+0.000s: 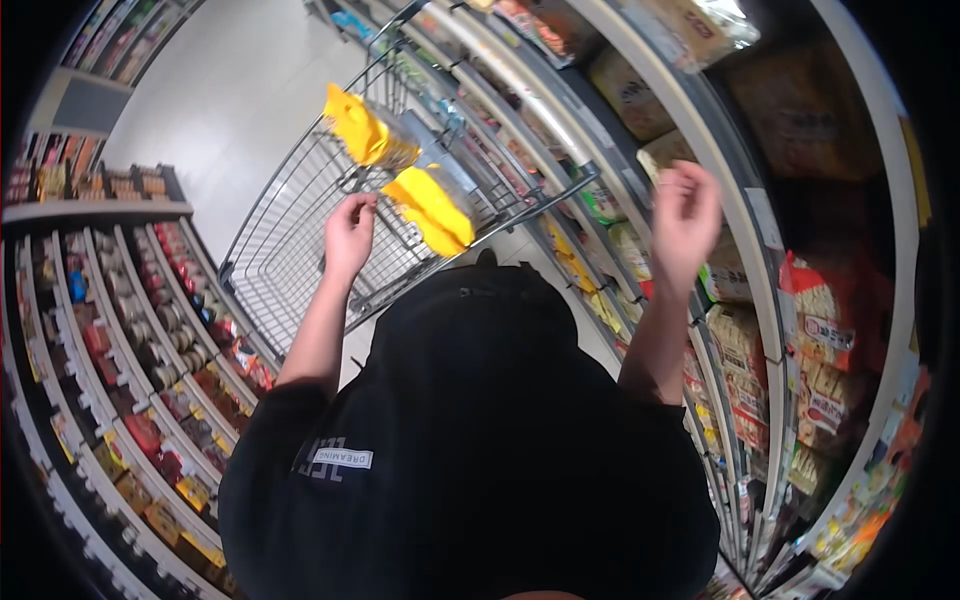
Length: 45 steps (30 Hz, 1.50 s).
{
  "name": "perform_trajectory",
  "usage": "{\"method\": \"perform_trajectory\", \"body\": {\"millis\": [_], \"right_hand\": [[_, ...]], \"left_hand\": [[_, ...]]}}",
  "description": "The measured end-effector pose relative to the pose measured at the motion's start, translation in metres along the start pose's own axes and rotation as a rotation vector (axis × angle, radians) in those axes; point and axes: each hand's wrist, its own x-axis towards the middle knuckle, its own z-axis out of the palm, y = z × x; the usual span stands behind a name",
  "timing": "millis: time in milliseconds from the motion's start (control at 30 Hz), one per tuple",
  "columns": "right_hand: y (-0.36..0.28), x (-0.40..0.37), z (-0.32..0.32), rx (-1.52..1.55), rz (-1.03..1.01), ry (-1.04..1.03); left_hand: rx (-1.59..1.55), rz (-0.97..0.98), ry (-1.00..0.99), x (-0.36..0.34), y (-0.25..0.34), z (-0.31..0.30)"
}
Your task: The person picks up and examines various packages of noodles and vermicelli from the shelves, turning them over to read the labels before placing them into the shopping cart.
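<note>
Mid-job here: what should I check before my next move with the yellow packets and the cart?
1. Left hand gripping the lower yellow packet: cannot tell. The fingertips are at its edge, not wrapped around it.
2. Upper yellow packet held: not ok. No hand touches it.
3. Both packets above the cart: ok. They sit over its handle end.
4. Right hand free: ok. It is raised and empty.
5. Cart clear of the shelves: cannot tell. Its right side is close to them.
</note>
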Motion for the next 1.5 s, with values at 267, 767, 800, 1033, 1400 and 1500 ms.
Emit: {"method": "perform_trajectory", "body": {"millis": [267,767,800,1033,1400,1500], "right_hand": [[0.067,-0.108,0.157,-0.668,-0.089,-1.089],[0.029,-0.079,0.147,-0.347,-0.189,-0.670],[0.014,-0.072,0.135,-0.326,-0.204,-0.671],[-0.061,-0.050,0.051,-0.138,-0.260,-0.548],[-0.070,-0.072,-0.048,-0.126,-0.123,-0.174],[-0.064,-0.085,-0.068,-0.091,0.096,-0.204]], "left_hand": [[0.235,0.058,0.017,-0.007,0.003,0.005],[-0.174,0.119,-0.303,0.047,0.030,0.003],[-0.226,0.150,-0.338,0.050,0.048,0.002],[-0.529,0.317,-0.647,0.061,0.146,0.005],[-0.706,0.452,-0.811,0.038,0.252,0.079],[-0.794,0.559,-0.762,0.037,0.295,0.092]]}}
